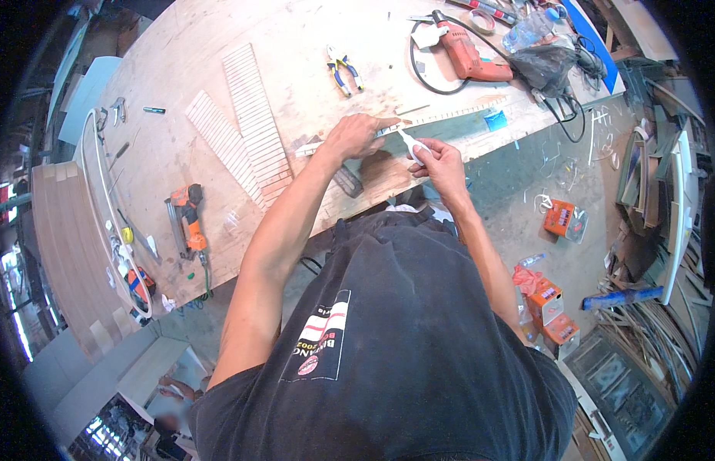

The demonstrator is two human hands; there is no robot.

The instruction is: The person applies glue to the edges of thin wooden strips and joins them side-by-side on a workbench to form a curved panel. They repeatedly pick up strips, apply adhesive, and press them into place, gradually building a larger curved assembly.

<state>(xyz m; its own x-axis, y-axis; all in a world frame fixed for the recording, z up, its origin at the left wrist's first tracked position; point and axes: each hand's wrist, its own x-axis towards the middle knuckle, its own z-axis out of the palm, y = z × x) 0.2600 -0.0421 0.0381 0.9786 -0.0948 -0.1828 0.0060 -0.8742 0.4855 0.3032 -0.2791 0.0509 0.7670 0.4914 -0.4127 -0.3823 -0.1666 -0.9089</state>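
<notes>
Sawdust-pale plywood bench [219,46] fills our view, littered with pliers [343,69] and a red drill [469,54]. Our left hand [356,136] lies flat, fingers extended, pressing a thin wood strip [449,117] at the bench edge. Our right hand [440,163] is curled around a small white tube [413,146], possibly glue. We judge the strip light, stiff, brittle; best pinned near its end.

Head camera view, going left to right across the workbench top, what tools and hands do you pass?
Orange nail gun → strips of small wooden slats → blue-and-yellow pliers → left hand pressing a thin strip → right hand holding a small white tool → red electric drill → black plastic bag.
</notes>
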